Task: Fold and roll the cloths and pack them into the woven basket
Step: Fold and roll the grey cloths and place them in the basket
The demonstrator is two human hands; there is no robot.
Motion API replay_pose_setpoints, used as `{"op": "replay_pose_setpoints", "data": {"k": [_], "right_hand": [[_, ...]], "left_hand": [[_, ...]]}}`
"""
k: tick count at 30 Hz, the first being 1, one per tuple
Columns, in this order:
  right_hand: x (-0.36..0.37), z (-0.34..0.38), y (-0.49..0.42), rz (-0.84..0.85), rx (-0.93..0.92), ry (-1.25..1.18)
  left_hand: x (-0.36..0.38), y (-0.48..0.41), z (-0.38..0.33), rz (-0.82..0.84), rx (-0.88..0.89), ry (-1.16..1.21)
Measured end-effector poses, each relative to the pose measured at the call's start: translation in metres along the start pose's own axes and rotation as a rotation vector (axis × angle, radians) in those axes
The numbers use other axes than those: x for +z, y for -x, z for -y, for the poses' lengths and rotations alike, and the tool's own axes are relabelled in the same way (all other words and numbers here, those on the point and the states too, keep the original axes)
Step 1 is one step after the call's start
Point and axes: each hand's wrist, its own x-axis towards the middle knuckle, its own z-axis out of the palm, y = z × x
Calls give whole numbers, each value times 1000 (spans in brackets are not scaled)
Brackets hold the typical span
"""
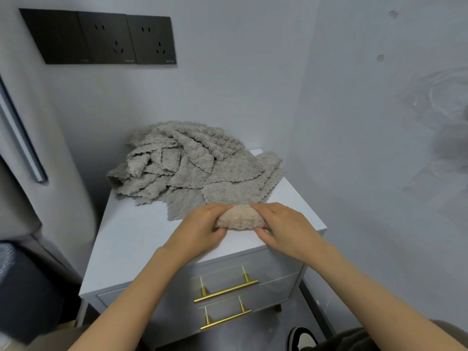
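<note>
A rolled beige cloth [239,218] lies near the front right of the white nightstand top [136,239]. My left hand [205,226] grips its left end, fingers curled over the roll. My right hand [279,225] grips its right end the same way. Behind them a heap of several crumpled grey-beige cloths [187,163] covers the back of the top, one flatter cloth [243,183] reaching toward the roll. No woven basket is in view.
The nightstand has two drawers with brass bar handles [226,290]. Pale walls close in behind and on the right. Black wall sockets [101,38] sit high on the left. A dark object [27,290] stands low left; a shoe [301,339] shows at the bottom.
</note>
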Motion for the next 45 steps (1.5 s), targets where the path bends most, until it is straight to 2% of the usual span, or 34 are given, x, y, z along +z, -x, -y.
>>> {"op": "replay_pose_setpoints", "data": {"k": [5,10,18,22,24,29,31,35,42,45], "right_hand": [[-4,-2,-13,64,54,-60],[-31,-9,-11,109,136,-378],[-88,-10,22,-257,426,-1235],[-104,-2,41,-406,537,-1440],[-112,1,49,-492,598,-1426],[-144,3,77,-684,558,-1062],[-158,4,94,-679,528,-923],[-179,0,129,-644,505,-729],[-193,-3,219,-617,559,-485],[-188,-3,263,-690,713,-517]], "left_hand": [[-2,-9,6,-7,-58,201],[-10,-13,-2,29,-137,398],[-35,-6,-56,100,-233,785],[-37,-7,-94,196,-220,832],[-37,-10,-110,267,-201,829],[-34,-11,-159,486,-121,736],[-30,-9,-183,531,-75,800],[-23,-4,-222,577,-92,979],[8,13,-278,709,2,854],[29,23,-304,710,11,814]]}}
